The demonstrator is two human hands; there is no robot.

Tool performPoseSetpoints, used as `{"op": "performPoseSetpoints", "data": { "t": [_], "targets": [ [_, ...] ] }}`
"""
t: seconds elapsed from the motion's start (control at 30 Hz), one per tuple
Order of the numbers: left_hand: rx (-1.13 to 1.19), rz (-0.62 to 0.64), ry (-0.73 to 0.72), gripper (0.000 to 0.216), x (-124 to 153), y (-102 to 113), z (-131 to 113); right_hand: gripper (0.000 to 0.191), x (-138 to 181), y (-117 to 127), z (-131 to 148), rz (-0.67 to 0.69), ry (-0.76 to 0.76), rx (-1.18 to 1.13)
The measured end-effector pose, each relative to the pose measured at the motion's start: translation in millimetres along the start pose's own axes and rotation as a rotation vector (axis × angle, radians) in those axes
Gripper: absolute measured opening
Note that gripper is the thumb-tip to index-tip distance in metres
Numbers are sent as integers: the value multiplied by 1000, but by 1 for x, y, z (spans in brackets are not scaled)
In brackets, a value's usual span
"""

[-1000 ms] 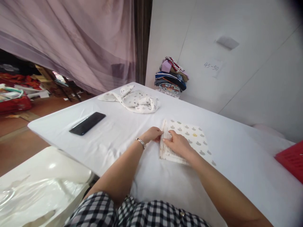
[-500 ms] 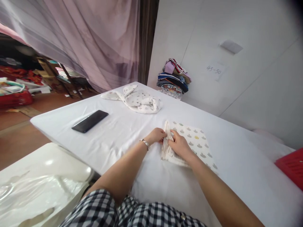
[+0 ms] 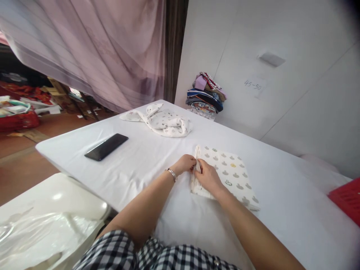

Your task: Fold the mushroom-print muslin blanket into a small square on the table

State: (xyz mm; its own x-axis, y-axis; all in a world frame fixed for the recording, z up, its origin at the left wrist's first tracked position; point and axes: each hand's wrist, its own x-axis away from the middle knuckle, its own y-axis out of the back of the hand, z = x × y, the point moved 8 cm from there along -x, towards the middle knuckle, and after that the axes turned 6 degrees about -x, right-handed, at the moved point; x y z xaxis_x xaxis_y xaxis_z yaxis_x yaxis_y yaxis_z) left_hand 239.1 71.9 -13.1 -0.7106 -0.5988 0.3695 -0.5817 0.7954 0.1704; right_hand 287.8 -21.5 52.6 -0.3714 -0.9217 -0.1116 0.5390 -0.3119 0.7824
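Note:
A white cloth (image 3: 233, 174) with grey, green and yellow motifs lies folded in layers on the white-covered table (image 3: 284, 180). My left hand (image 3: 184, 164), with a bracelet at the wrist, pinches the layered left edge of the cloth from the left. On the same edge, my right hand (image 3: 207, 176) grips from the right, its fingertips close to the left ones. The back of the right hand covers part of the cloth's near left area. Both thumbs and fingers are closed, partly hidden by the folds.
A crumpled printed cloth (image 3: 168, 122) lies at the table's far end. A black phone (image 3: 107, 147) rests on the left. Folded clothes (image 3: 205, 95) are stacked by the wall. A red basket (image 3: 345, 200) stands at the right, a plastic bag (image 3: 53, 238) at lower left.
The raised folds along the cloth's left edge are pressed closer together and lie flatter. My right hand has shifted slightly left along that edge; my left hand stays nearly in place.

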Motion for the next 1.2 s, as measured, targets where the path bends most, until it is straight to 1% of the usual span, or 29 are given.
{"op": "performPoseSetpoints", "data": {
  "t": [0.1, 0.2, 0.27, 0.37, 0.43, 0.5, 0.53, 0.57, 0.63, 0.7, 0.77, 0.87, 0.97, 1.03, 1.1, 1.2],
  "targets": [
    [21, -7, 7, 20, 3, 2, -3, 38, 3, 0, 0, -11, 14, -71],
    [40, 11, 4, 34, 7, 1, -8, 33, 8, 1, 1, -43, 54, -110],
    [8, 19, -10, 40, 10, -1, -10, 30, 13, 0, 3, -50, 82, -112],
    [-95, -8, -42, 39, 11, -1, -11, 21, 24, -1, 13, -32, 153, -77],
    [-138, -25, -57, 33, 10, -1, -11, 12, 30, 2, 22, 14, 216, -61],
    [-159, -26, -66, 29, 8, -2, -10, 10, 33, 9, 27, 62, 252, -76],
    [-171, -27, -70, 27, 8, -2, -10, 12, 31, 15, 27, 57, 253, -88],
    [-185, -30, -74, 25, 7, -2, -10, 15, 27, 23, 25, 30, 248, -97],
    [-217, -38, -83, 22, 7, -2, -12, 23, 12, 41, 19, -72, 242, -90],
    [-249, -43, -94, 21, 9, -2, -13, 30, -8, 50, 11, -149, 252, -47],
    [-276, -46, -109, 21, 10, -2, -15, 37, -32, 48, 1, -148, 253, 15],
    [-314, -55, -132, 21, 12, -3, -17, 43, -70, 34, -17, -63, 221, 111],
    [-349, -67, -154, 21, 12, -3, -19, 43, -97, 21, -32, 50, 158, 176],
    [-364, -71, -167, 20, 11, -3, -20, 40, -107, 18, -39, 86, 123, 191],
    [-369, -72, -177, 20, 11, -3, -21, 37, -112, 19, -41, 55, 128, 197],
    [-368, -75, -173, 21, 11, -3, -21, 34, -115, 22, -40, -45, 170, 266]
  ]
}}
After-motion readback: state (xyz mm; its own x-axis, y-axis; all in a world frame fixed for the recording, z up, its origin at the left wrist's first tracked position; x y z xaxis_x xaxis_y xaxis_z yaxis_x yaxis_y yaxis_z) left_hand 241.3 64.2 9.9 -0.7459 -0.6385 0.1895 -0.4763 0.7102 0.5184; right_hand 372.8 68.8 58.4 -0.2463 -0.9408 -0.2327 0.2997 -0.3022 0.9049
